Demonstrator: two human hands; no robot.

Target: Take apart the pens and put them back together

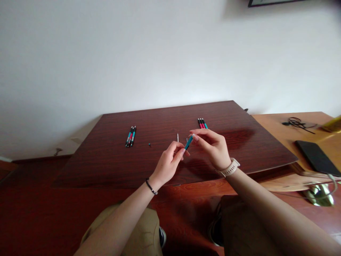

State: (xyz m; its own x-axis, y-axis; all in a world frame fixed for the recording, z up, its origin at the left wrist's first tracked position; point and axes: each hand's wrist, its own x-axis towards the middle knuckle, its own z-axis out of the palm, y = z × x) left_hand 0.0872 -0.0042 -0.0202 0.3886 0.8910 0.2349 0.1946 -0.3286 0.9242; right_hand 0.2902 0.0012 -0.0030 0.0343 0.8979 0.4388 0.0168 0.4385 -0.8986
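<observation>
My left hand (170,156) is closed around the lower end of a blue-and-black pen barrel (189,142), which points up to the right. My right hand (214,147) pinches at the barrel's upper end with thumb and fingertips; the exact contact is too small to make out. Just beyond the hands a thin white stick like a pen refill (178,137) lies on the dark table (112,163). A small silvery piece shows partly behind my fingers. Farther left lies a tiny teal-and-dark piece (149,144).
Several pens (130,136) in blue, pink and black lie side by side on the left. Another row of pens (202,123) is partly covered by my right hand. A lighter wooden table (274,124) at right bears a black phone (317,156) and a black cable (297,123).
</observation>
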